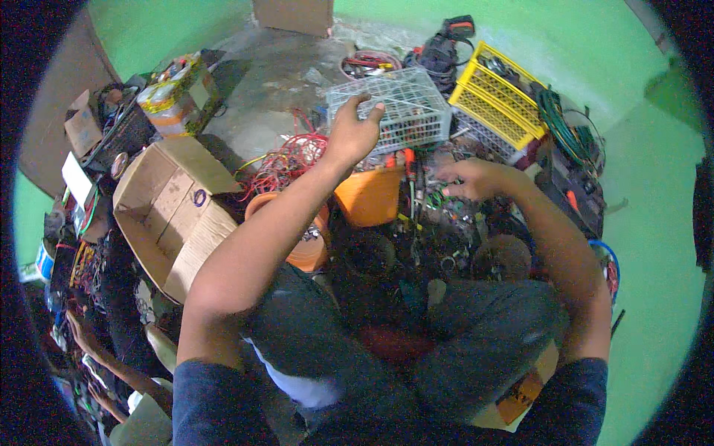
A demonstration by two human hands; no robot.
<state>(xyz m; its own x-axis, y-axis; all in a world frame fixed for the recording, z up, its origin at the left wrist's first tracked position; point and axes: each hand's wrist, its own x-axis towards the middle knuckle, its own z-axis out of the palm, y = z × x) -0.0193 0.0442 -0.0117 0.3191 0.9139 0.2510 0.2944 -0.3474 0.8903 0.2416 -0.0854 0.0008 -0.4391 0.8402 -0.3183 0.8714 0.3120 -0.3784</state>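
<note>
Open floor (256,89) beyond the cardboard box (158,201); pale crate (413,108) blocks the way by the left hand (352,135)

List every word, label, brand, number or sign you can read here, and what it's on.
No readable text to quote.
Yellow-taped box, upper left: pale label, too small and blurred to read.
Orange piece of packaging, lower right: dark marks, too blurred to read.
Blue-and-white packet, far left: any print is too small to tell.

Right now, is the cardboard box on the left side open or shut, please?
Open: the cardboard box has its flaps spread outward, and its inner walls are visible.
</note>
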